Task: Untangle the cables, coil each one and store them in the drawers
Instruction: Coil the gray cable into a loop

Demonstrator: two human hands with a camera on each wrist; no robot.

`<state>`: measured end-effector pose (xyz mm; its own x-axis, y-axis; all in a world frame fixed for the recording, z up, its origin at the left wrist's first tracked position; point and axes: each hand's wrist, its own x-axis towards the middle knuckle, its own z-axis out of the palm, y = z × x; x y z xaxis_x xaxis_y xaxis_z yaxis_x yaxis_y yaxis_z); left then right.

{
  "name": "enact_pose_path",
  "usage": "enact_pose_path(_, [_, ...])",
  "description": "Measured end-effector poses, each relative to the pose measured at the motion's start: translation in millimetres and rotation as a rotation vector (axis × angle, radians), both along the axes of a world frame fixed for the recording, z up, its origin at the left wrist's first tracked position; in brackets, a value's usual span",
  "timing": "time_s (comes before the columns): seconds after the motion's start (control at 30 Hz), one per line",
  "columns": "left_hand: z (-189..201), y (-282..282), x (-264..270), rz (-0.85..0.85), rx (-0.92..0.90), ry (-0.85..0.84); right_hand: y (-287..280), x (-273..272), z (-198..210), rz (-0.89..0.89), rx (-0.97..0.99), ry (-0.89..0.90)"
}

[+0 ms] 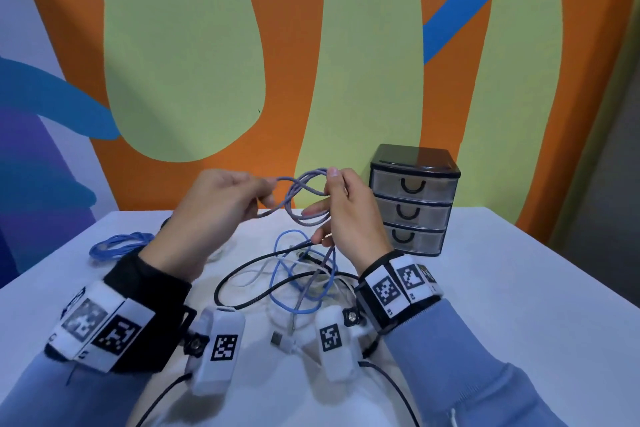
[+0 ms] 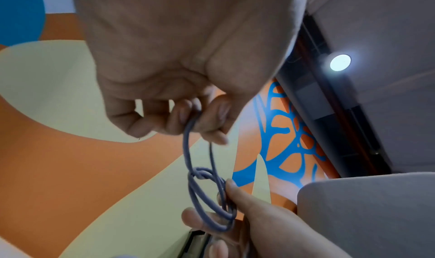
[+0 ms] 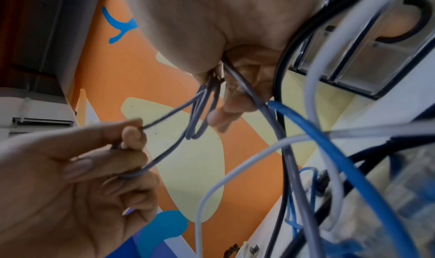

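Both hands were raised above the white table (image 1: 519, 288), sharing one lilac-grey cable (image 1: 301, 196). The left hand (image 1: 211, 215) pinched a single loop of it between thumb and fingertips, while the right hand (image 1: 349, 215) grasped the gathered coil, roughly three loops bunched under its thumb. Between the two hands the strands crossed once, forming a figure-eight. From the right hand, the free tail of the lilac-grey cable dropped down into the tangle on the table.

That tangle (image 1: 298, 281) lay in the middle of the table, just near of the hands. At least three cables could be counted in it: one black cable (image 1: 242, 265), one blue cable (image 1: 277, 274), and one white cable (image 1: 256, 276), all crossing one another; whether there was a second white one could not be told. One white plug (image 1: 281, 340) lay at the near edge of the tangle, between the two wrist cameras.

One more blue cable, already coiled (image 1: 119, 243), rested apart on the left side of the table, partly behind the left wrist.

One black-framed drawer unit (image 1: 414, 201) stood at the far right of the table against the painted wall (image 1: 346, 62). It had three translucent drawers stacked one above another, each with one black curved handle, and all three were pushed in.

From the right wrist view, the black, blue and white cables hung close past the right palm.
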<state>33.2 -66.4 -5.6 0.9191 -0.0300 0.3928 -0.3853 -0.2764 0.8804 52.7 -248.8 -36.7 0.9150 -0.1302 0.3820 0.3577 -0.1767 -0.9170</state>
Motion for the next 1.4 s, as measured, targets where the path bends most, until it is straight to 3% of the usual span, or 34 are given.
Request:
enact_pose_path(0.1, [-0.8, 2.1, 5.2, 0.049, -0.135, 0.042, 2.5, -0.8, 0.6, 0.016, 0.046, 0.007])
enact_pose_path(0.27, [3.3, -3.6, -9.8, -0.312, -0.207, -0.025, -3.5, 1.0, 2.2, 0.050, 0.283, 0.133])
enact_pose_path(0.4, [4.2, -2.7, -8.8, -0.321, -0.326, -0.003, -6.5, 5.4, 2.0, 0.061, 0.374, 0.205])
enact_pose_path(0.53, [4.7, 4.1, -0.8, -0.342, -0.600, 0.006, -9.3, 9.4, 3.1, 0.222, 0.731, 0.281])
enact_pose_path(0.6, [2.6, 5.0, 3.6, -0.299, -0.653, 0.046, -14.1, 10.6, 5.6, 0.330, 0.940, 0.268])
enact_pose_path(0.8, [-6.1, 1.4, 7.2, -0.229, -0.472, 0.239, -26.8, 14.9, 8.7, 0.505, 1.157, 0.191])
enact_pose_path(0.93, [-3.5, -3.2, -0.6, -0.313, -0.345, 0.194, -40.6, 10.1, 10.9, 0.622, 1.266, 0.165])
enact_pose_path(1.2, [-4.0, -14.6, -26.6, -0.737, 0.149, 0.008, -24.5, 5.9, 14.6, 0.605, 1.031, 0.132])
enact_pose_path(1.4, [-3.7, -14.2, -28.0, -0.685, 0.257, -0.115, -8.3, 8.8, 10.3, 0.450, 0.929, 0.165])
